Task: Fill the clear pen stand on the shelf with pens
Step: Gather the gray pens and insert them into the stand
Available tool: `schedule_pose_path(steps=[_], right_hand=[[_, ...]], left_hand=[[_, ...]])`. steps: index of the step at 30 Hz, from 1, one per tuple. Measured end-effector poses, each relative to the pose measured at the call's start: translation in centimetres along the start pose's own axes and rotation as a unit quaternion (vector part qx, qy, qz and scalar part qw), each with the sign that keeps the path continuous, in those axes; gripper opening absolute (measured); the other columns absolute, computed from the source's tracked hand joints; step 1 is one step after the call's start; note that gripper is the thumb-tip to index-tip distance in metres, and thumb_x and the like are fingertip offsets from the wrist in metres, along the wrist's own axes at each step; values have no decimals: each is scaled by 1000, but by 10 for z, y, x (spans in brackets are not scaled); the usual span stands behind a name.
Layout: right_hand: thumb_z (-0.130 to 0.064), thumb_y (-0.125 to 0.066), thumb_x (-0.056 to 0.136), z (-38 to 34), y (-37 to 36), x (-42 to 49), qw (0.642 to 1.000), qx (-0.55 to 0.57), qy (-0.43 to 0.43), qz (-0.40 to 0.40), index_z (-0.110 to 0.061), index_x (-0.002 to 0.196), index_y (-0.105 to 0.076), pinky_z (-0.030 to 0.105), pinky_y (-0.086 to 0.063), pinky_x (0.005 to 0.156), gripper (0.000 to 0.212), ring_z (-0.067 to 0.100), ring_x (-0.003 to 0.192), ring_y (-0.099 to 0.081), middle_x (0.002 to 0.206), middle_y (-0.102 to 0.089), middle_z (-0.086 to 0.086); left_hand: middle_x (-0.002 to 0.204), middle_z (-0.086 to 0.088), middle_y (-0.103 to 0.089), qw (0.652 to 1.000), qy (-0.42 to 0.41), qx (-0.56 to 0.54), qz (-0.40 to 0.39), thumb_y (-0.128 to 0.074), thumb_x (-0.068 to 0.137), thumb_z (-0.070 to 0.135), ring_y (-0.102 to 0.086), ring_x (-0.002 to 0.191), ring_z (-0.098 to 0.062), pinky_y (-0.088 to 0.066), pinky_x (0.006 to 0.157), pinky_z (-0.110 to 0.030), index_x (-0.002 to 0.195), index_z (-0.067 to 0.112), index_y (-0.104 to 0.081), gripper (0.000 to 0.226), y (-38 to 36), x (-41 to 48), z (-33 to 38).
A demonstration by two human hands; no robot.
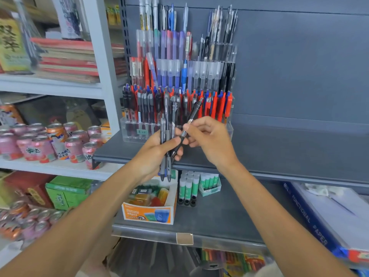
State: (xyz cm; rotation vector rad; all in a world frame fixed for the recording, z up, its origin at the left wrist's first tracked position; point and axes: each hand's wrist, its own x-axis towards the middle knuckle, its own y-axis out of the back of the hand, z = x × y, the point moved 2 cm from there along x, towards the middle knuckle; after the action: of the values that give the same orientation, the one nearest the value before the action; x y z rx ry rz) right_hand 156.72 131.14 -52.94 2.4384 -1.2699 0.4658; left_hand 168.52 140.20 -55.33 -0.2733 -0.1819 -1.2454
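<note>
Here, nearest the camera, two bare forearms rise from the lower edge toward the shelf (279, 148). The left hand (157, 154) is clenched around a bundle (166, 152) of dark pens, held nearly upright with tips down and projecting below the fist. The right hand (207, 138) pinches a single black pen (189, 122) between thumb and fingertips; this pen's long axis tilts up and to the right, its clip end toward the stand and its lower end crossing in front of the left fingers.

Just beyond both hands, straight ahead and slightly above, the clear stand (179, 80) sits on the shelf in stepped tiers, its slots vertical. The right hand is judged the nearer to the front row, so the coming move turns on swinging the tilted pen upright and lowering it tip-first into a slot.

Which front slots are free cannot be told: the hands and bundle cover the row's middle, and its pens stand packed closely. The number of pens in the bundle is unclear, as they overlap. The stand's base is partly hidden behind the hands.
</note>
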Motion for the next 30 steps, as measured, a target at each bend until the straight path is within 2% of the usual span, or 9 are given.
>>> schedule_pose_path(steps=[6, 10, 13, 15, 18, 19, 23, 26, 30], right_hand=[[-20, -71, 89, -9, 3, 6, 999, -12, -1, 35, -6, 86, -63, 19, -53, 55, 16, 6, 58, -62, 72, -65, 8], [-20, -70, 89, -14, 11, 11, 998, -21, -8, 50, -7, 85, -67, 21, -56, 61, 14, 10, 62, -66, 71, -69, 7], [-19, -67, 92, -24, 25, 21, 995, -28, 15, 93, -9, 85, -67, 22, -57, 66, 12, 12, 66, -69, 73, -71, 7], [-17, -65, 92, -32, 32, 29, 992, -50, 41, 113, -11, 80, -67, 29, -59, 72, 14, 14, 71, -71, 73, -72, 4], [-13, -63, 90, -38, 35, 39, 986, -96, 68, 122, 5, 83, -64, 49, -58, 75, 19, 33, 76, -69, 71, -72, 5], [-13, -62, 90, -38, 34, 41, 984, -108, 75, 122, 8, 84, -62, 51, -57, 73, 21, 35, 77, -68, 69, -72, 4], [-16, -61, 92, -41, 30, 47, 972, -169, 107, 120, 0, 79, -61, 40, -60, 73, 20, 22, 73, -71, 71, -72, 2], [-14, -61, 92, -40, 29, 47, 966, -209, 115, 100, 1, 78, -60, 30, -59, 69, 20, 23, 71, -70, 69, -71, 3], [-13, -59, 92, -29, 27, 47, 964, -240, 102, 62, 7, 80, -58, 42, -59, 70, 23, 32, 66, -67, 66, -70, 9]], left_hand=[[69, -7, -56, 999, 6, 43, -8, -47, 99, 9, -50, 60, -16, -45, 61, -25, 114, 0, -53, 18, -3, 0, 2], [75, -6, -61, 998, 29, 47, 9, -47, 99, 13, -54, 58, -12, -47, 61, -23, 117, -2, -56, 24, 2, 1, 5], [78, -3, -66, 998, 38, 41, 30, -46, 100, 15, -52, 55, -13, -47, 58, -24, 106, 2, -57, 18, 10, 1, 6], [79, -4, -61, 998, 41, 20, 41, -45, 100, 16, -48, 54, -13, -44, 53, -24, 98, 5, -56, 15, 14, 3, 7], [71, 0, -49, 998, 46, -7, 50, -43, 102, 17, -37, 48, -12, -33, 44, -22, 97, 6, -53, 16, 17, 7, 9], [68, 2, -45, 998, 46, -7, 53, -42, 102, 19, -33, 46, -10, -29, 42, -21, 98, 6, -52, 16, 18, 9, 9], [64, 5, -39, 997, 42, -9, 58, -43, 102, 22, -23, 44, -9, -20, 39, -21, 97, 7, -51, 17, 21, 15, 11], [65, 3, -37, 995, 40, -80, 50, -44, 99, 11, -23, 41, -9, -20, 37, -21, 98, 8, -51, 8, 23, 18, 10], [68, 0, -40, 994, 10, -98, 45, -35, 85, 3, -24, 43, -11, -23, 39, -22, 100, 7, -52, 23, 26, 19, 6]])
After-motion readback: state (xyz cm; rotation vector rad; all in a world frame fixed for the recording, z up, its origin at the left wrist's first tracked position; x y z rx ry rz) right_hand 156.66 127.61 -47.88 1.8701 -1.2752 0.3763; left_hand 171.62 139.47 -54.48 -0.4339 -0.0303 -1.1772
